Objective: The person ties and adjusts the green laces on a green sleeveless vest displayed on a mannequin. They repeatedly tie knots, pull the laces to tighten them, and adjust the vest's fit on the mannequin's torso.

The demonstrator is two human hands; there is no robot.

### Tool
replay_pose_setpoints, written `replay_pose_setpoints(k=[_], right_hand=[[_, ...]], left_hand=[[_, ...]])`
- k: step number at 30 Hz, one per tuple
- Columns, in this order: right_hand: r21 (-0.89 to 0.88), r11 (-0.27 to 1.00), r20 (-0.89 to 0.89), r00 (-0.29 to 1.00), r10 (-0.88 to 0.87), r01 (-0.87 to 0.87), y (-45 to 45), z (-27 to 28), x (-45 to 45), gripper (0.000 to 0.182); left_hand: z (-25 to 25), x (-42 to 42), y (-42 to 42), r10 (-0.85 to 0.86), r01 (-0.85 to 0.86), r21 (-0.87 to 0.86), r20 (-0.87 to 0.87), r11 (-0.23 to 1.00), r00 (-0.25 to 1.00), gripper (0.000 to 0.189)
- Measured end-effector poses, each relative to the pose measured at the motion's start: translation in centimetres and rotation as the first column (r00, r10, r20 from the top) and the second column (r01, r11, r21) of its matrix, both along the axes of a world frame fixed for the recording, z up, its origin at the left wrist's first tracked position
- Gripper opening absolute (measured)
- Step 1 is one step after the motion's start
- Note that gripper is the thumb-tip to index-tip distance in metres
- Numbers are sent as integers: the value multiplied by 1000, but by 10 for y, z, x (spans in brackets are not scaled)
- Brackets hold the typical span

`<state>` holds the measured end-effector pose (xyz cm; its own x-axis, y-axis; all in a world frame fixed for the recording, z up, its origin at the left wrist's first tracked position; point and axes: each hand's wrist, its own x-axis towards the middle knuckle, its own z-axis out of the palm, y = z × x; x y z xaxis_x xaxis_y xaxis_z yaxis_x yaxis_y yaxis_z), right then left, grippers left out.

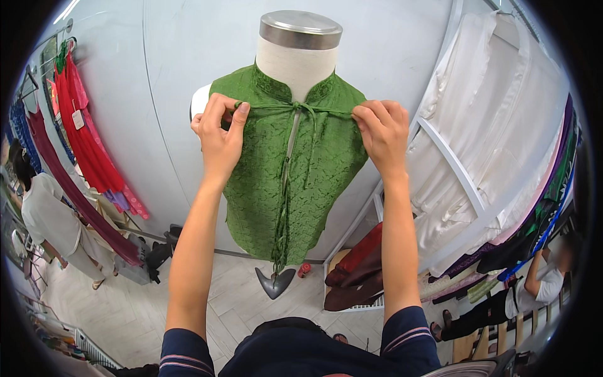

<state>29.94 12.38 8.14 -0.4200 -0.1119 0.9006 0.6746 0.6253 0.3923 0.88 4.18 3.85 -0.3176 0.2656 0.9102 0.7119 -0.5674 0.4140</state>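
A green patterned sleeveless top [254,188] with a stand-up collar sits on a dress form [297,61] with a metal neck cap. At the collar, a thin green tie cord [325,110] is knotted at the front. My left hand [221,125] pinches one end of the cord between thumb and fingers. The other side of it is held by my right hand [382,129], so the cord stretches nearly level across the chest. One loose strand hangs below the knot. More cords dangle down the front opening, which is slightly parted.
White garments [471,141] hang at the right, red dresses [85,127] at the left. A dark stand base [275,283] rests on the tiled floor below the form. Dark red fabric [355,268] lies on a low shelf. One person [61,217] stands at left, another [532,287] at right.
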Motion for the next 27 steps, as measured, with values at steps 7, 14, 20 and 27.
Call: replay_pose_setpoints(k=[7,14,20,27], right_hand=[[-138,990,-172,985,7,-31,-3,-29,-13,22],[-348,935,-442,892,-99,-69,-69,-126,-22,39],[-596,757,-441,897,-32,-267,-130,-181,-56,31],[-637,519,-630,773,77,-570,-141,-167,-94,18]], left_hand=[[-40,6,-19,179,-180,-24,-10,983,984,18],[-112,62,-61,155,-154,-184,-8,971,988,7],[-155,97,-70,104,-111,-272,-40,956,994,15],[-156,109,-70,85,-81,-246,8,966,996,28]])
